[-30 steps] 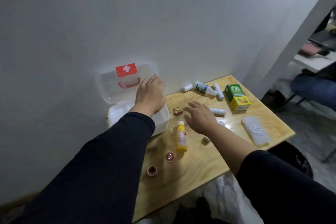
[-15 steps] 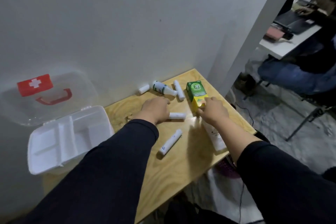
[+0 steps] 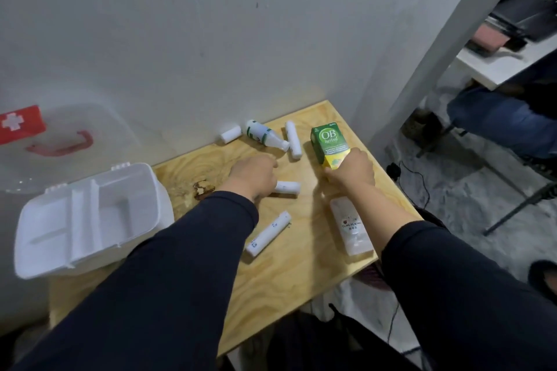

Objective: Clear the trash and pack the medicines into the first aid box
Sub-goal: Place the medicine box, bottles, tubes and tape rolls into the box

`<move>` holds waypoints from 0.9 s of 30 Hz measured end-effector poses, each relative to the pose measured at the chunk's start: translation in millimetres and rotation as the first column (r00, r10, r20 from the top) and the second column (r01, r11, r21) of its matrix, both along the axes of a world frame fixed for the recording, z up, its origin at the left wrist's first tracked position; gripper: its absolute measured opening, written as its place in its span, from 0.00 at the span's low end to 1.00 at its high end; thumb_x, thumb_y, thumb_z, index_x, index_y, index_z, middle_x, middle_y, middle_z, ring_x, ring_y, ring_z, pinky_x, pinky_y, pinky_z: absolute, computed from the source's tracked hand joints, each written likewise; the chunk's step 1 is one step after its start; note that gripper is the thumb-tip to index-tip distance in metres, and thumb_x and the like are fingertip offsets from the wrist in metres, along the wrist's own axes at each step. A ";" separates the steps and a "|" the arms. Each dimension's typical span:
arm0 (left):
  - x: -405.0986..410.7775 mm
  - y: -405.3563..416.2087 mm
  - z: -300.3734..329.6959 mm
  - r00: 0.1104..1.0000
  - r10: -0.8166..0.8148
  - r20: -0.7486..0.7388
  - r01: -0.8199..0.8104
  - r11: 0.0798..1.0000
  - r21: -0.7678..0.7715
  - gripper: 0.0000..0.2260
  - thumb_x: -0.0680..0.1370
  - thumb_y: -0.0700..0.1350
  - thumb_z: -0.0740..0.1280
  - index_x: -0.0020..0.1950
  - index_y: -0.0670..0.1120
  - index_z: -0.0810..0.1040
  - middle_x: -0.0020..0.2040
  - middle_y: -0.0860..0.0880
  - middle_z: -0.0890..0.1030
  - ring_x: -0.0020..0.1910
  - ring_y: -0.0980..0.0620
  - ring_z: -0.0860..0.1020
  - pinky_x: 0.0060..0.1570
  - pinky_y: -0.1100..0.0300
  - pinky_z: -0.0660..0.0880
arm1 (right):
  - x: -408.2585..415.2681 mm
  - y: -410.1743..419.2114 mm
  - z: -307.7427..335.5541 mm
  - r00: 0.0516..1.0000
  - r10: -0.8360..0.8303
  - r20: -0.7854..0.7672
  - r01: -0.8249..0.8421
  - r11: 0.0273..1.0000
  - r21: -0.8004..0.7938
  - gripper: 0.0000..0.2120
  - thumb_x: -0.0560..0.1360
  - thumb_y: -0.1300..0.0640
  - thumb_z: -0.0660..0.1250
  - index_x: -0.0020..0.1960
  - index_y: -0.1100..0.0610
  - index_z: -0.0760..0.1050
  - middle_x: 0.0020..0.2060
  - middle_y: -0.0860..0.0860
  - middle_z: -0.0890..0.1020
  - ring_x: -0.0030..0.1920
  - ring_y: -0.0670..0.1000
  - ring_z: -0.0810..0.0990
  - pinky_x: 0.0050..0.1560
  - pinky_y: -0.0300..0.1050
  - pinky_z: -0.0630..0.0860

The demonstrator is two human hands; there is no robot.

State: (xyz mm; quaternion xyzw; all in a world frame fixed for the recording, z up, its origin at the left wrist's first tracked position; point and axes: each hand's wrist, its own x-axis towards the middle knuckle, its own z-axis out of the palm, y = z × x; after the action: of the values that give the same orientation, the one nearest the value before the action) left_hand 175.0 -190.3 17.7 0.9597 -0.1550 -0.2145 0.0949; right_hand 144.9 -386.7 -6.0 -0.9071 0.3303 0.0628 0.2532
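Observation:
The first aid box (image 3: 90, 214) stands open at the table's left, its white tray empty and its clear lid (image 3: 60, 141) leaning on the wall. My left hand (image 3: 253, 178) is curled over the left end of a white tube (image 3: 289, 187) lying mid-table. My right hand (image 3: 351, 172) grips the near end of a green and yellow medicine carton (image 3: 328, 140). Loose on the wood lie a green-labelled white bottle (image 3: 262, 137), a short white roll (image 3: 230, 134), a white tube (image 3: 294, 138) by the wall and another white tube (image 3: 268, 236) nearer me.
A flat clear cling film pack (image 3: 351, 226) lies under my right forearm near the table's right edge. A small brown scrap (image 3: 203, 187) sits beside the first aid box. The wall backs the table. Another person's legs (image 3: 494, 120) and a white desk (image 3: 497, 63) are at the right.
The view swung right. My left hand left the first aid box and came down on the mid-table tube. My right hand reached across and closed on the green carton.

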 end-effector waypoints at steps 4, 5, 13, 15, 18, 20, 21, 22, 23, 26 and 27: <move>-8.4 13.9 12.8 0.999 0.013 0.046 -0.012 1.000 -0.017 0.19 0.79 0.44 0.59 0.71 0.53 0.71 0.68 0.50 0.75 0.64 0.45 0.75 0.57 0.53 0.73 | -9.0 7.6 25.4 0.995 0.080 0.059 -0.077 0.995 -0.062 0.30 0.68 0.50 0.73 0.64 0.61 0.67 0.61 0.58 0.72 0.63 0.61 0.70 0.56 0.53 0.74; -11.9 19.1 17.7 0.998 0.016 0.053 -0.015 1.000 -0.023 0.20 0.79 0.44 0.59 0.71 0.52 0.71 0.68 0.49 0.75 0.64 0.45 0.75 0.58 0.53 0.73 | -12.1 12.7 33.4 0.990 0.119 0.075 -0.113 0.990 -0.080 0.30 0.69 0.51 0.72 0.65 0.61 0.67 0.62 0.58 0.72 0.64 0.61 0.69 0.57 0.53 0.73; -47.6 99.9 55.1 0.991 0.077 0.114 -0.071 0.996 -0.051 0.20 0.79 0.44 0.59 0.72 0.52 0.71 0.70 0.47 0.74 0.66 0.44 0.74 0.60 0.53 0.72 | -35.0 99.9 90.5 0.888 0.414 0.198 -0.398 0.910 -0.116 0.34 0.67 0.54 0.74 0.69 0.59 0.64 0.63 0.58 0.73 0.64 0.59 0.69 0.61 0.50 0.70; -58.3 129.3 59.0 0.984 0.117 0.137 -0.114 0.993 -0.032 0.21 0.78 0.45 0.60 0.72 0.52 0.71 0.71 0.47 0.73 0.66 0.43 0.73 0.62 0.52 0.72 | -40.2 128.3 98.8 0.838 0.501 0.215 -0.482 0.865 -0.138 0.34 0.68 0.55 0.73 0.69 0.60 0.64 0.62 0.58 0.73 0.63 0.59 0.69 0.60 0.50 0.70; -75.9 178.1 58.3 0.964 0.206 0.165 -0.200 0.978 -0.051 0.20 0.79 0.45 0.59 0.71 0.50 0.71 0.70 0.47 0.73 0.66 0.42 0.73 0.63 0.50 0.72 | -45.3 170.0 106.0 0.739 0.636 0.220 -0.607 0.771 -0.192 0.33 0.68 0.54 0.73 0.69 0.60 0.64 0.63 0.58 0.74 0.63 0.59 0.70 0.62 0.50 0.69; -88.0 208.7 56.5 0.956 0.232 0.182 -0.229 0.973 -0.036 0.20 0.79 0.45 0.58 0.72 0.47 0.70 0.72 0.48 0.71 0.68 0.43 0.71 0.65 0.51 0.69 | -47.1 194.8 108.1 0.672 0.710 0.211 -0.674 0.704 -0.221 0.34 0.68 0.53 0.72 0.69 0.60 0.64 0.64 0.57 0.73 0.64 0.58 0.70 0.64 0.49 0.68; -93.5 222.6 54.4 0.951 0.240 0.196 -0.240 0.970 -0.023 0.21 0.80 0.46 0.58 0.73 0.46 0.68 0.73 0.47 0.69 0.69 0.44 0.70 0.67 0.50 0.67 | -47.4 205.9 108.9 0.642 0.740 0.201 -0.702 0.672 -0.236 0.34 0.68 0.53 0.72 0.70 0.59 0.64 0.64 0.57 0.73 0.64 0.58 0.69 0.64 0.49 0.68; -98.6 235.5 51.4 0.944 0.252 0.212 -0.256 0.967 -0.012 0.21 0.80 0.47 0.58 0.73 0.45 0.67 0.73 0.46 0.68 0.71 0.44 0.68 0.70 0.50 0.64 | -47.3 216.0 109.6 0.612 0.769 0.187 -0.726 0.639 -0.255 0.34 0.69 0.51 0.72 0.70 0.59 0.64 0.63 0.57 0.73 0.64 0.57 0.69 0.64 0.49 0.68; -102.9 247.4 47.5 0.938 0.266 0.221 -0.273 0.962 -0.002 0.21 0.81 0.49 0.58 0.73 0.44 0.67 0.74 0.45 0.67 0.72 0.44 0.65 0.72 0.49 0.60 | -46.6 225.1 110.5 0.584 0.794 0.171 -0.745 0.607 -0.276 0.34 0.69 0.50 0.72 0.70 0.58 0.64 0.63 0.56 0.73 0.63 0.57 0.70 0.63 0.49 0.69; -111.1 279.8 31.2 0.926 0.321 0.199 -0.334 0.942 0.036 0.27 0.81 0.54 0.58 0.76 0.42 0.61 0.78 0.44 0.59 0.78 0.46 0.54 0.76 0.46 0.50 | -40.8 248.4 113.2 0.516 0.850 0.108 -0.786 0.520 -0.334 0.35 0.70 0.48 0.71 0.72 0.58 0.63 0.63 0.56 0.72 0.63 0.56 0.69 0.64 0.49 0.69; -113.2 288.3 26.4 0.924 0.332 0.188 -0.347 0.936 0.052 0.31 0.81 0.57 0.58 0.78 0.41 0.57 0.79 0.45 0.55 0.79 0.47 0.51 0.76 0.46 0.48 | -37.9 255.5 114.3 0.495 0.866 0.071 -0.798 0.485 -0.358 0.35 0.71 0.47 0.71 0.73 0.58 0.63 0.63 0.56 0.72 0.64 0.56 0.69 0.64 0.49 0.69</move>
State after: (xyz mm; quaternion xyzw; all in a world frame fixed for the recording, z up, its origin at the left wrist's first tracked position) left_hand 61.8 98.0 44.1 0.9903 0.0149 -0.1153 0.0762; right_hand 107.1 -131.2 108.3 -0.9781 -0.1824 0.0203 0.0983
